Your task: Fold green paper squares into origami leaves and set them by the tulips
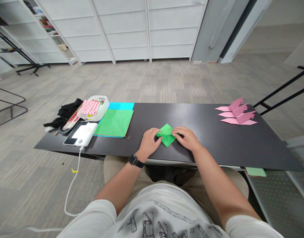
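A green folded paper (167, 135), diamond-shaped with creases, lies at the front middle of the dark table. My left hand (151, 140) pinches its left corner between thumb and fingers, and a black watch sits on that wrist. On the other side, my right hand (185, 137) grips the right corner the same way. Three pink folded paper birds (237, 112) stand in a row at the table's far right.
Green paper sheets (115, 122) lie over blue sheets left of my hands. Beyond them are a white basket (104, 105), a white power bank (86, 134) with a cable, a phone and a black cloth (69, 109). The dark table (201, 115) ends close to my lap.
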Motion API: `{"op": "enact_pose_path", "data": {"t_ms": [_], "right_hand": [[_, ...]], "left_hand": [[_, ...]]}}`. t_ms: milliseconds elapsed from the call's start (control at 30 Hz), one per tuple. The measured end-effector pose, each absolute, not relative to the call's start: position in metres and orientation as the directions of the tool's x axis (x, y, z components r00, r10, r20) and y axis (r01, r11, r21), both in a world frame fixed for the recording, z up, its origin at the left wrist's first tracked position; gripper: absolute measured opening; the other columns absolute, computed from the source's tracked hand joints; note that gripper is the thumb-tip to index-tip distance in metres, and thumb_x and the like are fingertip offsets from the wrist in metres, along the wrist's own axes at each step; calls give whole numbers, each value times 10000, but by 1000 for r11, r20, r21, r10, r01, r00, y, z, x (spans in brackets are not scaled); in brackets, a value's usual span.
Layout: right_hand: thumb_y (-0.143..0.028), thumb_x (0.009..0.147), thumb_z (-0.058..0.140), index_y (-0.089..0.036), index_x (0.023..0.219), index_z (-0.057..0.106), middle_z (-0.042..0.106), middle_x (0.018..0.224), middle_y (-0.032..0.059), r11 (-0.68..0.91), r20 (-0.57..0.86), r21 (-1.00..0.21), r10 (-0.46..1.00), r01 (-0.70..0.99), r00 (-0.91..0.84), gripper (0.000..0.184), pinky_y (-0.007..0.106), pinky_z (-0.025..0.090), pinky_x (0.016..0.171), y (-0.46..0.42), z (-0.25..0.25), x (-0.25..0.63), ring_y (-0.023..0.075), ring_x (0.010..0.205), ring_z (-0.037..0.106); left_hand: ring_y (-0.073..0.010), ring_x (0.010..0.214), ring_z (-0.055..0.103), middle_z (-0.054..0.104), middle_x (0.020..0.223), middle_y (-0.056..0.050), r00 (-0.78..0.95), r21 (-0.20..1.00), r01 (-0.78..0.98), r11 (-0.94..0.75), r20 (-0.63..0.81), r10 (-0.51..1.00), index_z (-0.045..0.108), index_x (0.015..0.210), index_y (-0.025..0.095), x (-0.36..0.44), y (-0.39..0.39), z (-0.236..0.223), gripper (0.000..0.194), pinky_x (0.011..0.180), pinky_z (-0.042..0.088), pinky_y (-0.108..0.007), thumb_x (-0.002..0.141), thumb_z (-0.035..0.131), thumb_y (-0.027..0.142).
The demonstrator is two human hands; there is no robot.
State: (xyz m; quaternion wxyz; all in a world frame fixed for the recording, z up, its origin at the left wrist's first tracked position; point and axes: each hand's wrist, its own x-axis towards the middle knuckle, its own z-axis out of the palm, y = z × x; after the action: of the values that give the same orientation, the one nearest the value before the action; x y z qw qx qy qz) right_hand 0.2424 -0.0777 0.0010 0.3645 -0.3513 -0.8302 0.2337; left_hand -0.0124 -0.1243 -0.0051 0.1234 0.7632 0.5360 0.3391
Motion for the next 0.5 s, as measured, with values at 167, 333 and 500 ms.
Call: {"op": "enact_pose_path", "data": {"t_ms": [167,333,500], "right_hand": [[-379,1046,582,-296,1018,796,786,1133,81,652,451,-647,746,396,-491,231,438,600,995,-81,4,240,247,1072,740],[-378,973,686,-294,1194,765,764,1199,88,679,448,-621,718,392,-533,250,461,580,1030,-79,0,239,271,1131,715],[-319,950,695,-310,1341,734,746,1260,90,654,346,-546,746,524,-570,393,510,538,1069,-72,-13,238,294,1178,681]], "left_hand": [[-246,1130,679,732,1163,-71,138,557,759,-337,368,920,669,1148,223,-13,-123,-8,216,1032,551,-420,944,661,154],[-249,1092,689,736,1116,-65,117,575,753,-319,359,926,676,1131,227,-14,-122,-9,209,1009,562,-423,950,634,133],[-255,1109,672,740,1130,-70,164,504,785,-361,393,905,683,1115,227,-13,-124,-8,216,1051,545,-436,953,607,107]]}}
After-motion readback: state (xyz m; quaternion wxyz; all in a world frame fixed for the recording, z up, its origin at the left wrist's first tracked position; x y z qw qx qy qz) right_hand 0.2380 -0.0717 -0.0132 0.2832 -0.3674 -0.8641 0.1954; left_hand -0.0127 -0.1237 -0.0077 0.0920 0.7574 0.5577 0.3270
